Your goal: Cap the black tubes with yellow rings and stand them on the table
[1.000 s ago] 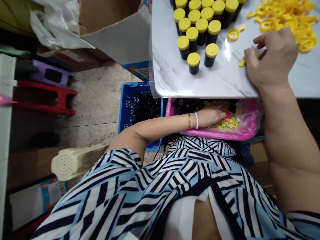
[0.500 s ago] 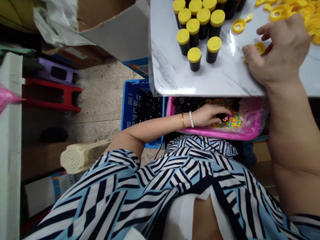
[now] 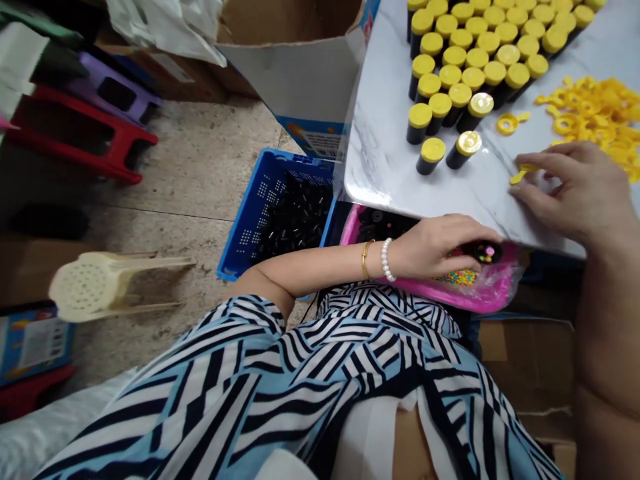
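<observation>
My left hand (image 3: 435, 245), with a pearl bracelet on its wrist, is wrapped round a small black cup (image 3: 489, 252). Coloured beads show at the cup's mouth. Below it lie loose coloured beads (image 3: 457, 277) in a pink tub (image 3: 485, 305) lined with clear plastic. Above the marble-patterned table (image 3: 385, 170), my right hand (image 3: 570, 190) pinches a yellow cap (image 3: 523, 174) with a tab between thumb and fingers. Near that hand are a single yellow cap (image 3: 507, 124) and a pile of yellow caps (image 3: 595, 113).
Many black cups with yellow caps (image 3: 433, 152) stand in rows on the table. A blue basket (image 3: 235, 233) of black cups is on the floor at left. An open cardboard box (image 3: 300, 80) adjoins the table. A cream stool (image 3: 87, 287) and red stool (image 3: 90, 133) stand further left.
My left hand has come up from the beads with the black cup, toward the table edge. My right hand now pinches a yellow cap. The view has shifted, showing more of the table.
</observation>
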### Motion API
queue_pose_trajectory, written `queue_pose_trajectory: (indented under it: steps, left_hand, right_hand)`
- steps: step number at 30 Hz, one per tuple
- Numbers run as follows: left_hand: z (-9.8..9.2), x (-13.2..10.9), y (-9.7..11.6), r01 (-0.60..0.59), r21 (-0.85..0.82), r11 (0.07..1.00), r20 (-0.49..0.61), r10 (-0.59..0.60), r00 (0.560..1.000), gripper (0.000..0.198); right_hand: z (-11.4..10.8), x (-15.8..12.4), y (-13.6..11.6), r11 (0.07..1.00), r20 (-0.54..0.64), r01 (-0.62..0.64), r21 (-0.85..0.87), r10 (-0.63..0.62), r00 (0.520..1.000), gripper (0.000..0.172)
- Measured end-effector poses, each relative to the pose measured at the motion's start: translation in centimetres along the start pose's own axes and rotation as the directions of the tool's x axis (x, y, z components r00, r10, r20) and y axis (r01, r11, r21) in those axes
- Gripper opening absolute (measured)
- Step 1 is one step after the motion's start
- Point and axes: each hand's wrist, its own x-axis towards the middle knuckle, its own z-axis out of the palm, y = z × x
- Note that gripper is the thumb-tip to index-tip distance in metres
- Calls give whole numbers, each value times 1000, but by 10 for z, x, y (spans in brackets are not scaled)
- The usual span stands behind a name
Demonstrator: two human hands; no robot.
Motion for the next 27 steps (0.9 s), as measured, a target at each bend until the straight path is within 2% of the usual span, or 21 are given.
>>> queue_pose_trajectory:
  steps: [4, 7, 10, 13, 16, 21, 27]
  left_hand:
    - [13, -12, -4, -53, 57, 997, 40, 51, 998, 38]
    - [29, -22, -21, -104, 149, 983, 205, 72, 976, 37]
    - [43, -27, -42, -64, 313, 948, 408, -73, 910, 33]
    - [47, -28, -51, -18, 339, 941, 487, -159, 859, 31]
    - [45, -27, -48, 7, 352, 936, 510, -199, 837, 32]
    - [42, -25, -45, -8, 339, 941, 495, -171, 852, 34]
    - [50, -24, -58, 38, 349, 936, 540, -235, 809, 29]
  right_hand:
    - [26, -9, -4, 996, -173, -70, -54, 59, 983, 53]
    - [33, -10, -7, 991, -207, -111, -76, 93, 974, 52]
    - [30, -9, -10, 992, -182, -109, -64, 96, 979, 52]
    - [27, -8, -13, 987, -127, -143, -74, 133, 983, 51]
    - [26, -8, -16, 982, -100, -169, -86, 160, 982, 49]
    - [24, -8, -20, 981, -82, -175, -87, 169, 982, 50]
    - [24, -8, -18, 986, -108, -156, -58, 149, 983, 50]
